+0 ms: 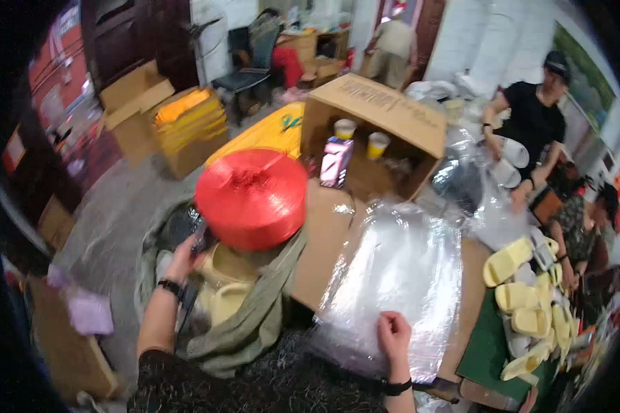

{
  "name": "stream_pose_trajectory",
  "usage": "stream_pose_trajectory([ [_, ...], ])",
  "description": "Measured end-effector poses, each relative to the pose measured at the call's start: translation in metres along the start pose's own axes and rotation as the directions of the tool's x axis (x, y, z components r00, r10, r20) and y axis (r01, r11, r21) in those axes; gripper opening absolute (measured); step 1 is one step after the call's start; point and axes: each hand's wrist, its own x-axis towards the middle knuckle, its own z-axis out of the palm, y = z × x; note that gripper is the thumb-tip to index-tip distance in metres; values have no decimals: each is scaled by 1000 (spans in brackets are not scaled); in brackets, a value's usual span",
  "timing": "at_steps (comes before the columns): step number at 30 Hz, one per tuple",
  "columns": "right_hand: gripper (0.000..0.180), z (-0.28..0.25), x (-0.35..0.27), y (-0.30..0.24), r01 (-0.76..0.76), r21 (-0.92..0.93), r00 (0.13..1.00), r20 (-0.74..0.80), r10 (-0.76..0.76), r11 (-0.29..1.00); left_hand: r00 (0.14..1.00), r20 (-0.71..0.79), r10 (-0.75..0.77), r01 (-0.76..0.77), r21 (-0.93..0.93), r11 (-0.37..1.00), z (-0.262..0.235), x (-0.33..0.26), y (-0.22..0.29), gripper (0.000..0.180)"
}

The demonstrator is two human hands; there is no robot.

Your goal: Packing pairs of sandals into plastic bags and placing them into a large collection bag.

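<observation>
My left hand (182, 259) reaches over the rim of a grey-green sack (238, 344), fingers closed round something dark and blurred that I cannot make out. Pale yellow slippers (231, 303) lie inside the sack beside it. Just past that hand sits a big roll of red plastic twine (251, 199). My right hand (395, 335) is curled over the near part of a stack of clear plastic bags (406, 261); whether a bag is pinched in its fingers is hidden. The bags lie on brown cardboard (318, 241).
Beyond the bags, an open cardboard box (410, 127) holds two cups (377, 145), with a phone (337, 162) propped at its front. Yellow slippers (520, 297) pile up at right, near co-workers (530, 117). Cartons (186, 131) stand on the floor at left.
</observation>
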Motion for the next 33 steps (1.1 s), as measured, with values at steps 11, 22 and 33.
stream_pose_trajectory([
  [11,14,-1,-12,-15,14,7,999,38,-14,1000,364,-7,931,682,683,-261,-168,-50,22,66],
  [22,10,4,8,-1,-32,33,992,123,28,999,323,-298,898,327,926,190,-216,-92,136,44],
  [33,17,3,-5,-15,121,-196,991,85,-106,973,471,294,832,-19,946,-324,28,-114,107,73],
])
